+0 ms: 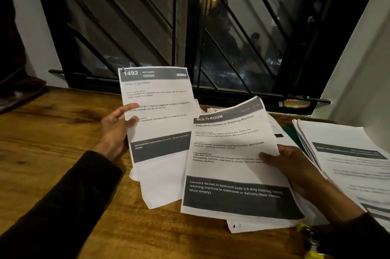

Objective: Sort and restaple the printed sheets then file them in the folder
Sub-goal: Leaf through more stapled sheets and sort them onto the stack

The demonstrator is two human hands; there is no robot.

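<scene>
My left hand [115,127] holds a printed sheet headed "1492 Kitchen, Wash Vegetables" [158,109] by its left edge, raised above the wooden table [52,142]. My right hand [289,163] grips a second set headed "Multi-Room, Take Dirty Clothes to Washing Machine" [232,159] at its right edge, thumb on top. More loose white sheets [160,187] lie under both. A corner sheet [242,226] sticks out below the right set. No folder can be made out for certain.
A thick stack of printed sheets [348,159] lies at the right, with a teal edge [292,132] showing beneath it. A yellow and black object [310,242] sits near my right wrist. A barred dark window [190,26] stands behind the table.
</scene>
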